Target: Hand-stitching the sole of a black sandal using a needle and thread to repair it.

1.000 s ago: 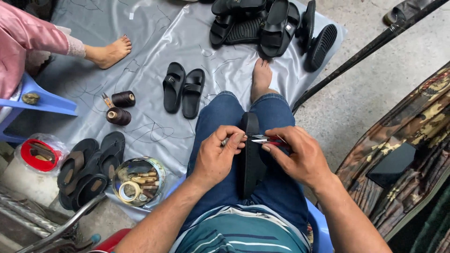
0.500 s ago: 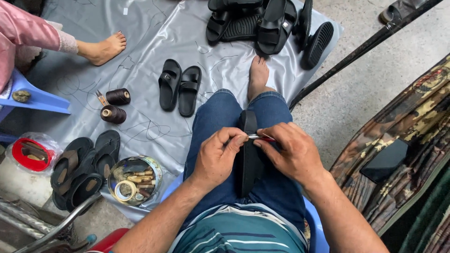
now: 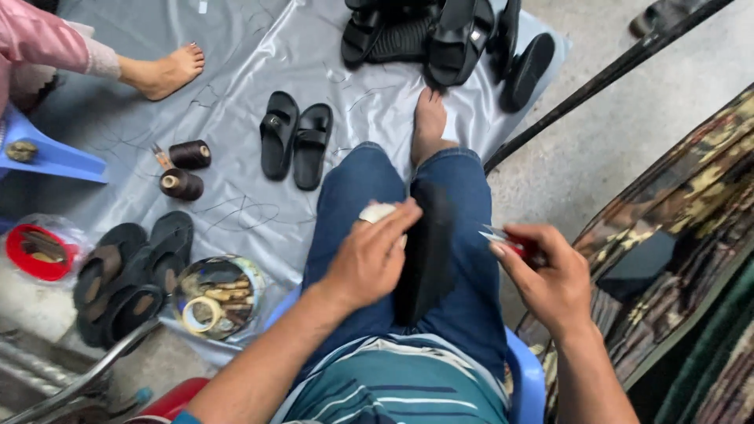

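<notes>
You sit on a blue plastic stool (image 3: 528,375) with a black rubber sandal (image 3: 428,259) lying lengthwise in your lap, between your thighs in blue jeans. Your left hand (image 3: 371,255) rests against the sandal's left edge, knuckles up, its fingers (image 3: 399,220) curled shut over the strap area; a pale band sits on one finger, and you cannot tell from here exactly what the fingertips pinch. Your right hand (image 3: 550,279) is held just to the right of the sandal, apart from it, with its fingers closed around a small red-handled cutting tool (image 3: 510,242) whose pale metal tip points left toward the sandal.

Your bare foot (image 3: 430,122) rests ahead of you on a grey plastic sheet (image 3: 259,47) spread over the concrete floor. On that sheet, left of your knee, lies a pair of black slide sandals (image 3: 297,141) side by side, and further left two dark spools of thread (image 3: 184,169) lie close together. A heap of black sandals (image 3: 448,35) is piled at the sheet's far edge. Near your left elbow sits a round tin of odds and ends (image 3: 216,297), with more dark sandals (image 3: 129,275) just beside it and a red lid (image 3: 35,253) further left. Another person's bare foot (image 3: 161,72) rests at the sheet's upper left corner.
</notes>
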